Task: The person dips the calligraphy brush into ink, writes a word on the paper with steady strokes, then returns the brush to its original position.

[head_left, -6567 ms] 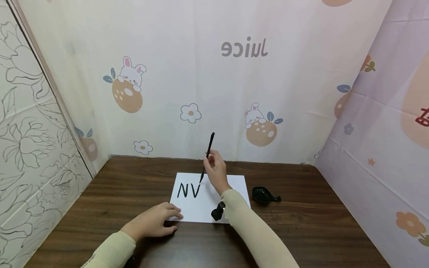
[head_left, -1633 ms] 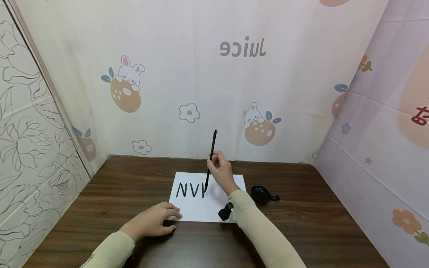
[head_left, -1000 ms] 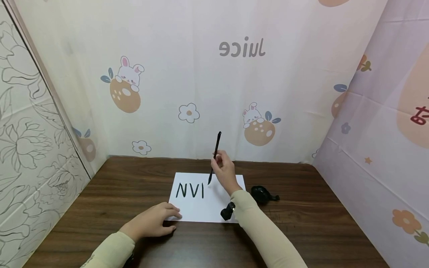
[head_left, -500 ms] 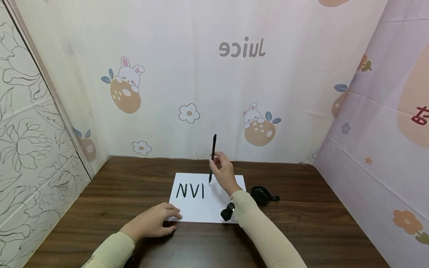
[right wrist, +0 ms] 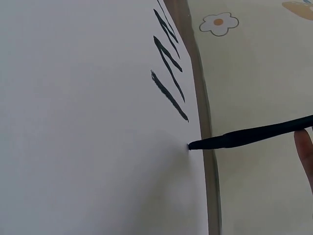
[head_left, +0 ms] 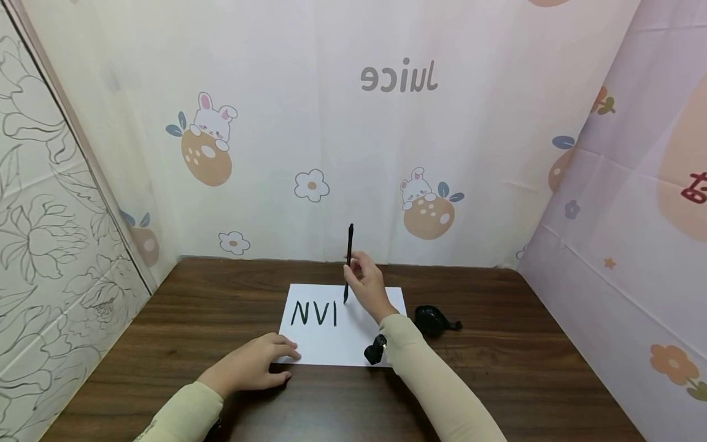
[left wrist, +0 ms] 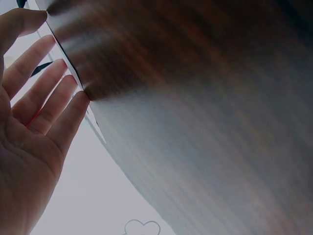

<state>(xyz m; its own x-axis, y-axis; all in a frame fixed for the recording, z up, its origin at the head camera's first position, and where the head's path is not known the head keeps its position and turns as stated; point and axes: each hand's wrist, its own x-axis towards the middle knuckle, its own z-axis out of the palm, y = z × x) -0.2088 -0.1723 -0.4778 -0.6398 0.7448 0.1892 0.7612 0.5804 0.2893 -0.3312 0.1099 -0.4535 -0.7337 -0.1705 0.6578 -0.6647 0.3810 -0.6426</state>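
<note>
The right hand (head_left: 369,287) pinches the shaft of a slim black brush (head_left: 350,245) between thumb and fingers. The brush stands nearly upright over the upper part of a white sheet of paper (head_left: 326,347), and in the right wrist view its pointed tip appears to touch the sheet, just to the right of the last black stroke. The lettering (head_left: 313,314) so far runs N, V and a single upright bar, in a row across the upper left of the sheet.

The left hand (head_left: 256,363) lies palm down with its fingers extended and slightly spread, holding nothing; its fingertips rest on the sheet's near left corner, while the thumb lies off the sheet, beside its near edge.

The one container is a glossy black gourd-shaped dish (head_left: 432,321) with a narrow end pointing right. It sits on the dark wood-grain table (head_left: 193,319), just beside the sheet's right edge. Its inside is too dark to tell what it holds.

A pale curtain (head_left: 265,123) printed with rabbits and flowers hangs behind the table.
</note>
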